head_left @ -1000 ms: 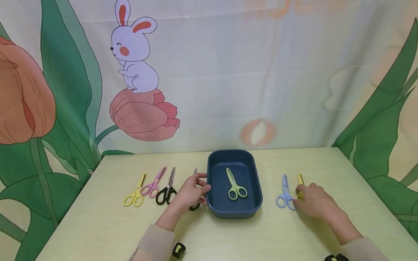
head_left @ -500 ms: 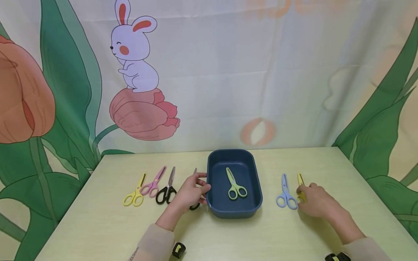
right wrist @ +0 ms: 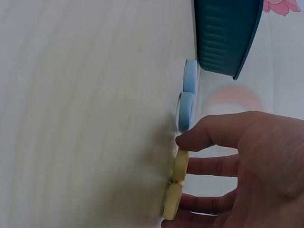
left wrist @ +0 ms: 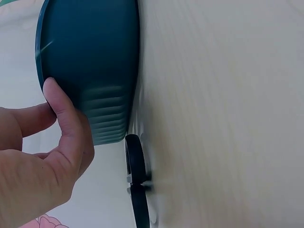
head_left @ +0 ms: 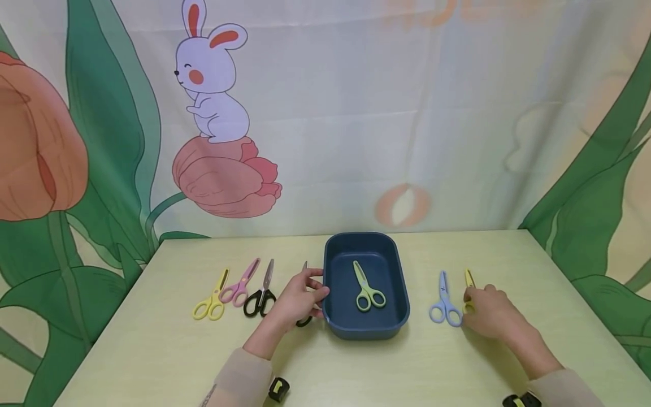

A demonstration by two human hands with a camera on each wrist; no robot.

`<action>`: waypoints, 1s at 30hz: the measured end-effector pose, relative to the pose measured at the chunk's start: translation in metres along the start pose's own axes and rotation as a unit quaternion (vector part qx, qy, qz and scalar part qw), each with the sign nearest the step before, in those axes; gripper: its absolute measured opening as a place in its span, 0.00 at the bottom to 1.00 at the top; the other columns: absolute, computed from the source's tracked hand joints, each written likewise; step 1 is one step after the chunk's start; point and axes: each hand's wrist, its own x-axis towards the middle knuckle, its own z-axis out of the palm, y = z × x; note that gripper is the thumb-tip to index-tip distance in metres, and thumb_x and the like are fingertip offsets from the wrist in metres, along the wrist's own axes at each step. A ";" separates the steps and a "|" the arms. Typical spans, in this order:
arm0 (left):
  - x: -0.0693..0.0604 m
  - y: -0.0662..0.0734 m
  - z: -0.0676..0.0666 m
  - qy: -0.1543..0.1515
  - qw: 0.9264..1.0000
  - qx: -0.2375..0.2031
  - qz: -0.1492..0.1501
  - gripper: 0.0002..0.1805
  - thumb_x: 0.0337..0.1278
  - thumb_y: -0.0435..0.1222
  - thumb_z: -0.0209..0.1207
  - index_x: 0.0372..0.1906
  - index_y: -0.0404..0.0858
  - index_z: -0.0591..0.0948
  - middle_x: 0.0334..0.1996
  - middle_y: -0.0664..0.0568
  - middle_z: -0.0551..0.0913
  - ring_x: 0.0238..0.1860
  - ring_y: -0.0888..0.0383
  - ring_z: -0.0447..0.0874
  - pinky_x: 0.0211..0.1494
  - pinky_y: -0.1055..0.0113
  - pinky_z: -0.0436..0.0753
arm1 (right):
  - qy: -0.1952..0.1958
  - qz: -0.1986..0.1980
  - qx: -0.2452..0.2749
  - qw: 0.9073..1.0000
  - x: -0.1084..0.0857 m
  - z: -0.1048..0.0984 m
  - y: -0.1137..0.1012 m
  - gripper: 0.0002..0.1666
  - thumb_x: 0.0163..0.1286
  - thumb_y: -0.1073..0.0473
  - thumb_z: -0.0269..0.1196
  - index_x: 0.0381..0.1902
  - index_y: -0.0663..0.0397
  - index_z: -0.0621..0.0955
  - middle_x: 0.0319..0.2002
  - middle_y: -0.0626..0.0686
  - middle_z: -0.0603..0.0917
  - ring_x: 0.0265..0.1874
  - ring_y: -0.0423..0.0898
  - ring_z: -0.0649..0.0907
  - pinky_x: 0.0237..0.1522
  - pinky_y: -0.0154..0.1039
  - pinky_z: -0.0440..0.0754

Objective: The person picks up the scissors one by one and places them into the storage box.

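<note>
My left hand [head_left: 298, 297] pinches the left rim of the dark blue box [left wrist: 90, 52], as the left wrist view shows from the side. Inside the box lies a pair of green scissors [head_left: 366, 288]. On the right, my right hand [head_left: 490, 311] has thumb and fingers about the handles of yellow scissors [right wrist: 180, 165], which still lie on the table and are partly covered by the hand. Blue scissors [head_left: 445, 302] lie just left of that hand. Beneath the left hand, black-handled scissors [left wrist: 136, 161] are mostly hidden, beside the box.
Left of the box, another yellow pair of scissors [head_left: 209, 302], pink scissors [head_left: 241, 286] and black-handled scissors [head_left: 261, 297] lie on the pale table [head_left: 386, 373]. A printed curtain [head_left: 330, 124] hangs behind the table's far edge.
My right hand has shifted slightly right, and the blue scissors' right handle loop now shows more fully. The left hand stays at the box, which has not moved.
</note>
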 end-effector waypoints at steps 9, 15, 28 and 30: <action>0.000 -0.001 0.000 -0.001 1.000 0.002 0.001 0.27 0.74 0.26 0.56 0.73 0.29 0.67 0.45 0.39 0.74 0.32 0.47 0.84 0.30 0.61 0.87 | -0.013 0.025 0.008 1.000 0.000 -0.012 -0.002 0.24 0.57 0.58 0.72 0.48 0.68 0.80 0.38 0.63 0.76 0.35 0.57 0.75 0.36 0.53 0.76; 0.000 0.001 0.000 0.002 1.000 -0.001 0.001 0.26 0.74 0.26 0.56 0.73 0.29 0.67 0.45 0.39 0.74 0.32 0.47 0.84 0.29 0.62 0.86 | -0.004 0.018 0.009 1.000 0.002 -0.016 -0.003 0.23 0.57 0.57 0.71 0.47 0.66 0.80 0.36 0.60 0.76 0.33 0.55 0.74 0.34 0.50 0.75; -0.002 0.001 0.000 -0.001 1.000 -0.002 0.003 0.26 0.74 0.26 0.56 0.73 0.28 0.67 0.44 0.40 0.74 0.31 0.48 0.83 0.32 0.58 0.87 | 0.042 -0.019 0.015 0.999 0.005 -0.026 -0.025 0.24 0.56 0.57 0.74 0.45 0.65 0.79 0.35 0.61 0.74 0.31 0.54 0.72 0.29 0.46 0.72; -0.002 0.002 0.000 -0.002 1.000 -0.003 0.004 0.26 0.74 0.26 0.56 0.73 0.28 0.67 0.44 0.39 0.74 0.31 0.48 0.83 0.31 0.59 0.87 | 0.048 -0.024 0.016 0.998 0.004 -0.028 -0.031 0.24 0.56 0.58 0.74 0.46 0.65 0.79 0.36 0.62 0.74 0.31 0.55 0.73 0.29 0.47 0.73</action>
